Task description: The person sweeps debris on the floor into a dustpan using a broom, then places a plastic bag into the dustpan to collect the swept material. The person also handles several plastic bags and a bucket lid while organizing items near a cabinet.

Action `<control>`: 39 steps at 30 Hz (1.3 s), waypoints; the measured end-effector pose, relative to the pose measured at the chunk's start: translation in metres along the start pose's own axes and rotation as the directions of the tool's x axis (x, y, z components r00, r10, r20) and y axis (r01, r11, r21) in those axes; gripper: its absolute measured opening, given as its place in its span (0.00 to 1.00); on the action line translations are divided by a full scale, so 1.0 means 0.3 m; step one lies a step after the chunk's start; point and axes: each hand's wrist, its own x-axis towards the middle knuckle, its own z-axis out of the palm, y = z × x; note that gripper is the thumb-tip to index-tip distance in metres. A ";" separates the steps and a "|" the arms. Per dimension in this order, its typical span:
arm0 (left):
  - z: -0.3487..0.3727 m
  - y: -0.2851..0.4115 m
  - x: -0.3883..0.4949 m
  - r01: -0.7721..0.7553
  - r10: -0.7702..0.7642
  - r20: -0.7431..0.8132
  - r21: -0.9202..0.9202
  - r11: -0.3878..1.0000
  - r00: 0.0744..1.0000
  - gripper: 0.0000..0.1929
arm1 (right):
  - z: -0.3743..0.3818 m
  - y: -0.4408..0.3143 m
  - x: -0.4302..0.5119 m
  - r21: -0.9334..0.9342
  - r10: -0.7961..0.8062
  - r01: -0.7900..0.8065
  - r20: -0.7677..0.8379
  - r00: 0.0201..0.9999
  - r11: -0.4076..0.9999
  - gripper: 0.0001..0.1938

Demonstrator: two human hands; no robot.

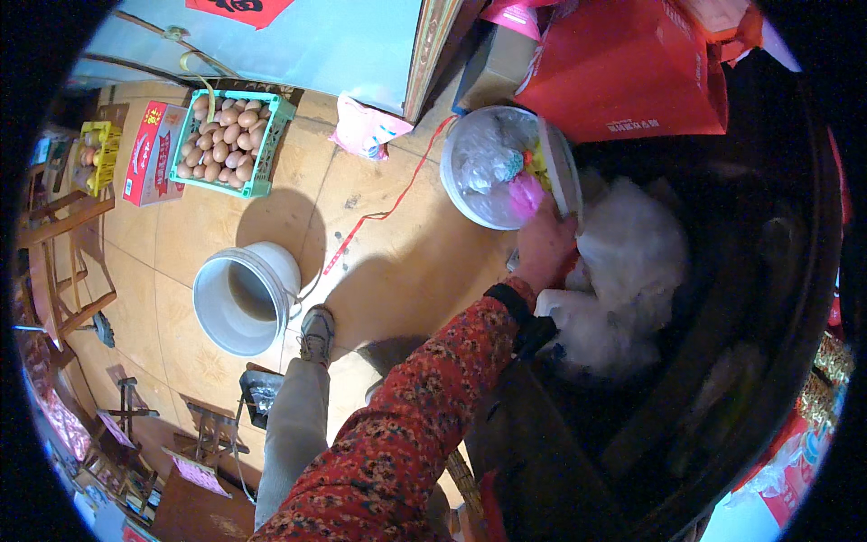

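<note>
My left hand (545, 244), in a red floral sleeve with a black band at the wrist, is at the near edge of a round white bucket (452, 193). Its fingertips are beside a bright pink item (525, 193); blur and the angle hide whether they grip it. Crumpled clear plastic (484, 152) and something yellow (540, 166) are also in the bucket, and a pale flat piece (559, 166) stands along its right side. Whitish plastic bags (630, 251) lie in dark shade right of the hand. My right hand is out of view.
A white bucket (247, 298) with murky liquid stands on the tiled floor near my shoe (317, 332). Beyond are a green crate (261, 183) of brown eggs, a red box (152, 152) and a pink packet (366, 129). A red bag (623, 68) is upper right; wooden stools (68, 223) are left.
</note>
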 end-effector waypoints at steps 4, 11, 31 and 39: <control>-0.073 -0.020 0.093 -0.028 0.014 -0.229 -0.060 0.998 0.973 0.18 | -0.020 0.017 -0.065 0.024 0.051 -0.051 -0.017 0.999 0.998 0.32; -0.474 -0.112 0.027 0.199 -0.195 0.060 -0.499 0.844 0.979 0.17 | -0.041 -0.048 -0.119 0.073 0.350 -0.349 0.006 0.937 0.934 0.32; -1.338 -0.258 -0.588 0.486 -0.499 0.038 -0.295 0.822 0.866 0.16 | 1.127 -0.441 0.821 0.244 -0.099 -0.073 0.624 0.775 0.967 0.15; -1.441 -0.274 -0.595 0.435 -0.450 0.034 -0.332 0.837 0.892 0.13 | 1.529 -0.222 0.934 0.311 0.435 -0.477 0.198 0.878 0.822 0.25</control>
